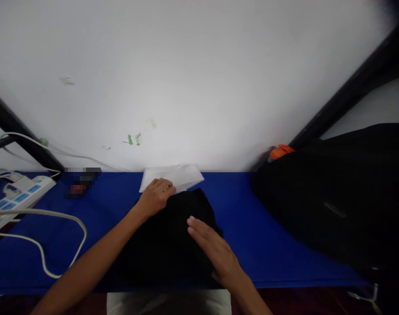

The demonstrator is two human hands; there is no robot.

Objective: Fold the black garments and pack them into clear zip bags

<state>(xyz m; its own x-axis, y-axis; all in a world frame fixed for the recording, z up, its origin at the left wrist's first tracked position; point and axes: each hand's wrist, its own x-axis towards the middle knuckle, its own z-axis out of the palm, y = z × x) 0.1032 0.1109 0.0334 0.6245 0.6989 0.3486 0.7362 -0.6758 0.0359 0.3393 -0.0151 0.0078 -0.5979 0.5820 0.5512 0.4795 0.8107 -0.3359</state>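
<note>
While left hand (156, 195) curls on black cloth (166, 247), right hand (214, 253) lies flat.

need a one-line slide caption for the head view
Right hand flat on a black cloth on the blue table, left hand curled at its far edge beside a white cloth.

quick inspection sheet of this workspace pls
surface: blue table top, against the wall.
job's things: black folded garment mid-table; white folded cloth behind it, touching.
clutter: black bag at right; orange object behind it; blurred small item at left.
grippers: left hand curled at the garment's far edge, grip unclear; right hand flat on the garment.
cables: white power strip and white cable at left.
surroundings: white wall; black frame bars.
</note>
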